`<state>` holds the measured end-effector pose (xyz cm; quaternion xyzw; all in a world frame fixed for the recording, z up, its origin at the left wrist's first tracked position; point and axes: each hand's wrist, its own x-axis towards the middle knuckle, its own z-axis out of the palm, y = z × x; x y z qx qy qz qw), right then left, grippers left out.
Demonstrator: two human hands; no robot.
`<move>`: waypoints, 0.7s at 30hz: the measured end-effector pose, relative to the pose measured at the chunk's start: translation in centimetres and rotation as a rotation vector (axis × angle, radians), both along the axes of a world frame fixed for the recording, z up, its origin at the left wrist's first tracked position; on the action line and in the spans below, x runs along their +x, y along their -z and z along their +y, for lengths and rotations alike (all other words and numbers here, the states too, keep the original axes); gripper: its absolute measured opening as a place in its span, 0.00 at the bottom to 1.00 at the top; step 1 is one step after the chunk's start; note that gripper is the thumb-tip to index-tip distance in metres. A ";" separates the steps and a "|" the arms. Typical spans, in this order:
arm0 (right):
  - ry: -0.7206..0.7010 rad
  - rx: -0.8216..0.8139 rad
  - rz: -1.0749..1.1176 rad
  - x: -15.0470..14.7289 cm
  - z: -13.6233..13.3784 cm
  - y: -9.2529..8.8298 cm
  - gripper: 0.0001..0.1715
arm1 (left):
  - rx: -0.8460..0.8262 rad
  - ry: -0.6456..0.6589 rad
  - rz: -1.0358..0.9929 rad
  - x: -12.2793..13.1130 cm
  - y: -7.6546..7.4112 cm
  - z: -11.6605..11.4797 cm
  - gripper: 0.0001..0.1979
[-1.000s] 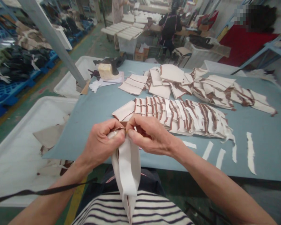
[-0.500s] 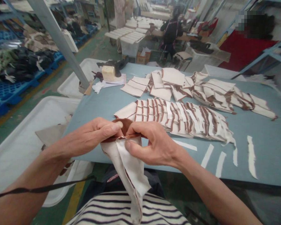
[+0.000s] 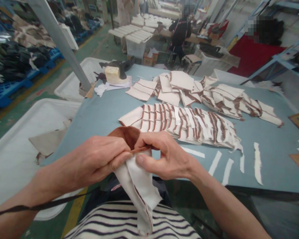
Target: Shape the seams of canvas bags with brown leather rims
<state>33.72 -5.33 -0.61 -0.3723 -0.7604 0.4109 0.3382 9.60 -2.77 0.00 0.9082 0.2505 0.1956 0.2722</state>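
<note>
Two tight finger-pinches on one cloth piece [image 3: 128,177]: right hand [image 3: 165,155] as before, left hand [image 3: 106,157], thumb now lower.

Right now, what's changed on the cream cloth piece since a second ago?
The cream cloth piece has opened at its top, showing a brown inside; its white cloth strip now slants right. Left hand and right hand sit slightly lower in view, both holding on. The fanned row of cream, brown-edged pieces stayed on the blue table.

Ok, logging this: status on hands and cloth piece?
Left hand, right hand pinching cloth piece at brown rim. Overlapped pieces beyond, out of the way.
</note>
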 end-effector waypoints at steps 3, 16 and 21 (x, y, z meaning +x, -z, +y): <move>-0.085 -0.106 -0.044 0.3 0.4 -0.8 0.16 | 0.097 0.045 -0.031 0.2 0.3 0.0 0.18; -0.060 -0.409 0.588 -2.1 -0.7 3.0 0.28 | -0.811 -0.167 -0.450 1.8 1.0 -0.7 0.34; -0.098 -0.197 0.361 0.2 0.5 1.0 0.16 | -0.678 -0.083 -0.289 1.5 0.6 0.6 0.27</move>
